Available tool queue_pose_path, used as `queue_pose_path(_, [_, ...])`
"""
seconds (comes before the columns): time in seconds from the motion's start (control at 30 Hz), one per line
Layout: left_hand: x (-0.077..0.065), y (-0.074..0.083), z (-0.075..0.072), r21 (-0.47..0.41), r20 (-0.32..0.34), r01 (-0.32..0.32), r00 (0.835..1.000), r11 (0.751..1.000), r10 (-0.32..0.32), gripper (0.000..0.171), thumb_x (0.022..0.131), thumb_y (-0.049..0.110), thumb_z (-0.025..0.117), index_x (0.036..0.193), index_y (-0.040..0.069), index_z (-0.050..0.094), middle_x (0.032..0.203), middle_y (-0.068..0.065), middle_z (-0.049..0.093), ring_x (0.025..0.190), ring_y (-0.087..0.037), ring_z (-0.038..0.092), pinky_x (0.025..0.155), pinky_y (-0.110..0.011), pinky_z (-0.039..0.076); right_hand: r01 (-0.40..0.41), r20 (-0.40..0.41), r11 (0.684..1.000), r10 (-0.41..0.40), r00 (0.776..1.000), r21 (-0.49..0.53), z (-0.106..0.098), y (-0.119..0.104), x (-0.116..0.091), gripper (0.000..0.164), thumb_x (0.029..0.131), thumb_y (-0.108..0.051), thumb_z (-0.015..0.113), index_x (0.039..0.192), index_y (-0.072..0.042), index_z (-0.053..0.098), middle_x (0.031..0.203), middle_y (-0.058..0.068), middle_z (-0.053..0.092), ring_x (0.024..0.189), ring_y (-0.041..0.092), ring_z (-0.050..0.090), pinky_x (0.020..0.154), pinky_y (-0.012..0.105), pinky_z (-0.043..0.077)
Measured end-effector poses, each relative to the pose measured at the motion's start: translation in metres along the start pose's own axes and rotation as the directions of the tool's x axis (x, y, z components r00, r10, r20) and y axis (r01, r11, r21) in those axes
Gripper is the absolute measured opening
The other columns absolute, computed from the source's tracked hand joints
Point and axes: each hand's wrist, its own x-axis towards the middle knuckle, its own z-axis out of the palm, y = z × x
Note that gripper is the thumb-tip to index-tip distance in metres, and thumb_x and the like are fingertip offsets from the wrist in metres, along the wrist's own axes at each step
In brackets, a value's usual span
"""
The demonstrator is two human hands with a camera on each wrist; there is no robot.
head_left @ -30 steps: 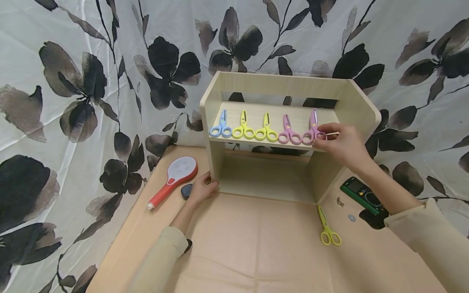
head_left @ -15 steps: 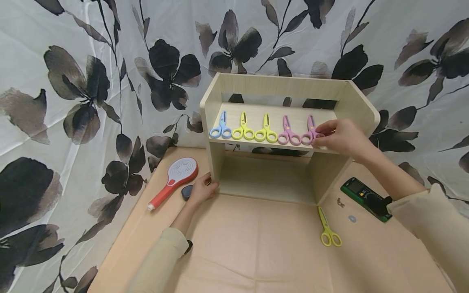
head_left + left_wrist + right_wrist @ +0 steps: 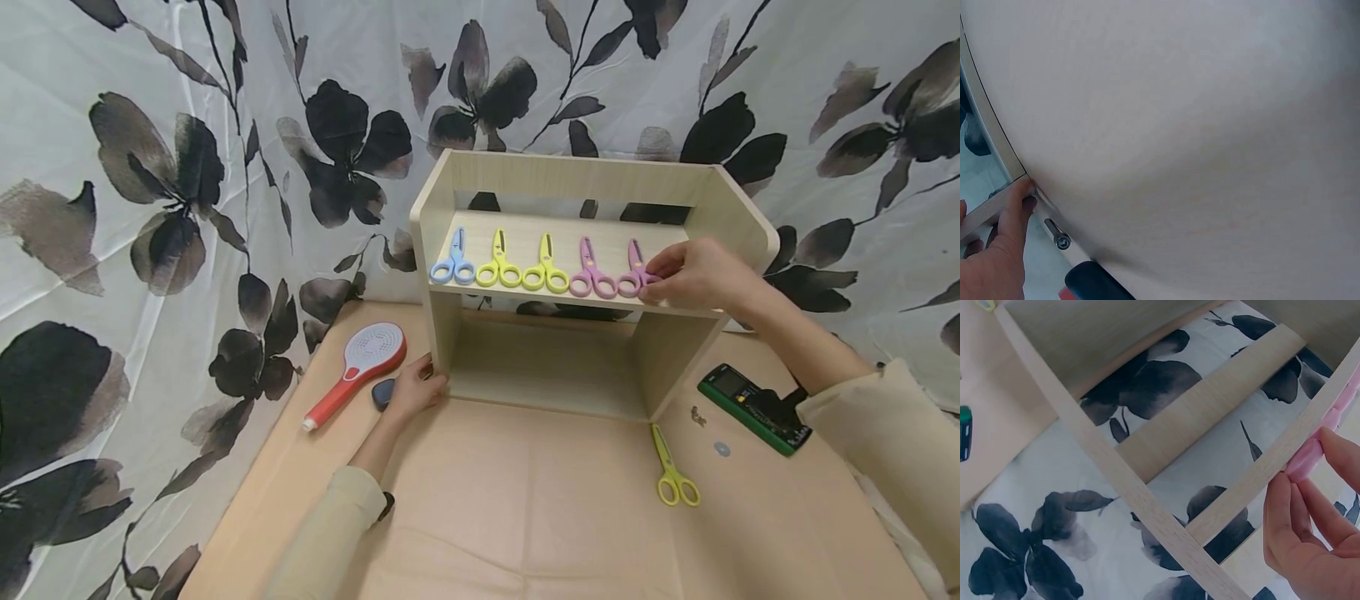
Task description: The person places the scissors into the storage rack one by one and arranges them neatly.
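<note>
A pale wooden two-tier shelf point(image 3: 543, 367) stands on the table. On its upper board lie blue scissors point(image 3: 453, 260), two yellow pairs and a pink pair point(image 3: 591, 271) in a row, tips pointing back. At the row's right end my right hand point(image 3: 701, 279) pinches the handle of a second pair of pink scissors point(image 3: 634, 262); in the right wrist view, thumb and fingertips hold the pink handle point(image 3: 1305, 461) at the board's edge. My left hand point(image 3: 416, 387) grips the bottom front of the shelf's left side panel point(image 3: 988, 215), fingers and thumb on either side of it.
Left of the shelf lie a red and white shower head point(image 3: 375, 346) and a small dark object point(image 3: 382, 393). To the right are yellow scissors point(image 3: 675, 479), a green multimeter point(image 3: 750, 408), a grey disc point(image 3: 722, 449) and a small brown piece point(image 3: 698, 416). A floral curtain point(image 3: 337, 242) hangs behind.
The right-hand pink scissors have come down into line with the row, their tips lower. My right forearm has shifted right and up, uncovering more of the multimeter. The left hand stays put.
</note>
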Motion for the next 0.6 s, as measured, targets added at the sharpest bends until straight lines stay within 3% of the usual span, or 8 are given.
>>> queue_pose_path(0.6, [-0.001,0.0005,-0.0005,0.013,0.001,-0.009,1.0,1.0,0.009,0.057,0.098,0.01,0.063,0.154,0.013,0.051,0.152,-0.022,0.055,0.108,-0.032,0.069,0.09,-0.052,0.062,0.063,0.018,0.996,-0.062,0.998,-0.059,-0.0034,-0.0065,0.0047,0.038,0.088,-0.018,0.083,0.114,0.007,0.072,0.098,0.019,0.071,0.095,0.032,0.054,0.075,0.036,0.041])
